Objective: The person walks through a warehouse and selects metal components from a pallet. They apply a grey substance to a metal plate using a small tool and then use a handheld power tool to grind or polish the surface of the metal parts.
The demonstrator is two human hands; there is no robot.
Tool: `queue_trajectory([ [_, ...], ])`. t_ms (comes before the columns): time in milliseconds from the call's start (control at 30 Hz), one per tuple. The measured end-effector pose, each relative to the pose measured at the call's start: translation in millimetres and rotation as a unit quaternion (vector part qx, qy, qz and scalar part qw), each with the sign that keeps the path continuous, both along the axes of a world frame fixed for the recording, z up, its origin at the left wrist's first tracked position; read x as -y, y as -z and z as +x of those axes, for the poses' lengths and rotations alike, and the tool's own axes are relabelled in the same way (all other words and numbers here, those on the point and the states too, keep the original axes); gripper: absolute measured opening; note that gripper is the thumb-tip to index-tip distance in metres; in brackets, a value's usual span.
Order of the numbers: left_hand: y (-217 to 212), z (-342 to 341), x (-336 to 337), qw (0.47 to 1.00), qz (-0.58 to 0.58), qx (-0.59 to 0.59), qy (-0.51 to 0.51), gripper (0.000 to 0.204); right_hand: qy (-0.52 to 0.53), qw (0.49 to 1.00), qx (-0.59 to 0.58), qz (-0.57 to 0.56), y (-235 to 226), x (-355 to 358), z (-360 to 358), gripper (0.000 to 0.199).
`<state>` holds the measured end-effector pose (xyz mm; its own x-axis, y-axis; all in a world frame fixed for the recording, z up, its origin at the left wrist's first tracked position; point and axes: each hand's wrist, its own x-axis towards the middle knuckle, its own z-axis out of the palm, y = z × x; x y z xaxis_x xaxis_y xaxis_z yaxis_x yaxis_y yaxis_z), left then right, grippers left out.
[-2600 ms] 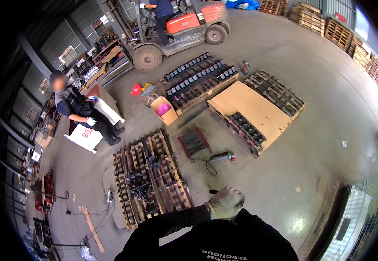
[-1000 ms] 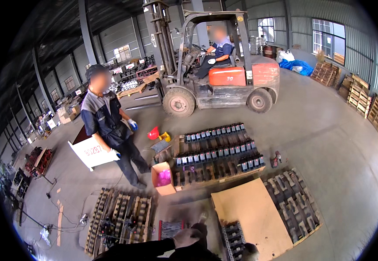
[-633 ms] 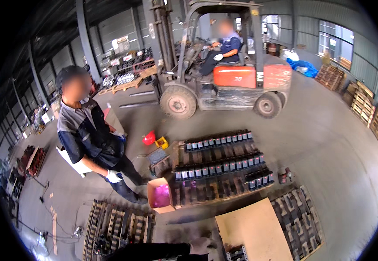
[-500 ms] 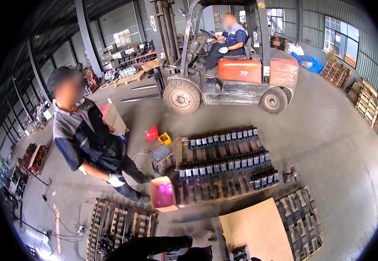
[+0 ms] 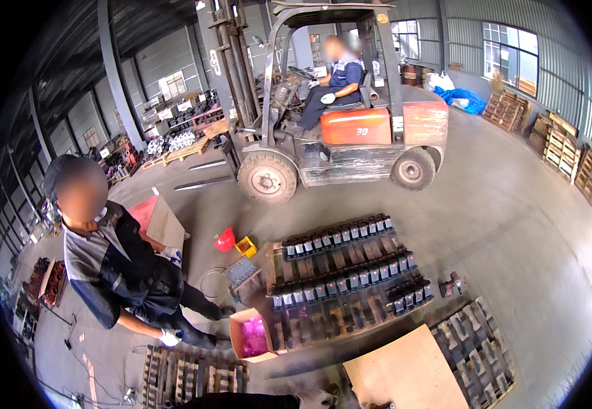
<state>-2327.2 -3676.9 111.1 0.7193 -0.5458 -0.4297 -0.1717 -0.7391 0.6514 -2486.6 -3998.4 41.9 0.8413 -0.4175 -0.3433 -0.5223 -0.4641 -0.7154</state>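
Have pale-gloved left hand [image 5: 315,399] low at the bottom edge, at the end of a black sleeve [image 5: 241,401], blurred and partly cut off; cannot tell whether spread wide, narrowed or closed on anything, nor tell the state of right hand, out of view. Find flat tan sheet [image 5: 405,368] just to the right of left hand, lying beside rows of dark waisted metal pieces [image 5: 474,347]. See, left of left hand and partly behind the sleeve, pallet-load of dark ridged bars [image 5: 197,375]. Note farther ahead open brown cardboard box [image 5: 235,327] with bright pink plastic [image 5: 254,337] inside, just beside low wooden pallet [image 5: 273,266] carrying rows of black blocks with grey faces [image 5: 344,279]. Spot red-and-black power tool [image 5: 451,283] on grey concrete floor [image 5: 507,252], right of that pallet, plus red rounded shell [image 5: 225,239] just beside yellow open container [image 5: 246,247] and small grey-topped stand [image 5: 241,270] near the pallet's left end. See at left co-worker [image 5: 122,266] in grey-and-navy shirt, standing with one white-gloved hand [image 5: 171,337] lowered near the ridged bars; make out at the back orange-and-grey forklift [image 5: 356,128], with forks [image 5: 204,183] toward the left and another person [image 5: 344,80] seated aboard, plus stacked wooden pallets [image 5: 562,153] at far right
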Motion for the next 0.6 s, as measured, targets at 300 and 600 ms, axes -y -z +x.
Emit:
queue_trajectory([
  [300, -70, 13, 45, 0.975, 0.122, 0.019, 0.182, 0.032, 0.094, 0.995, -0.008, 0.024, 9, -14, -46, 0.03],
  [600, -68, -13, 51, 0.979, 0.129, 0.016, 0.157, 0.036, 0.294, 0.935, -0.016, 0.2, 0, -8, -88, 0.047],
])
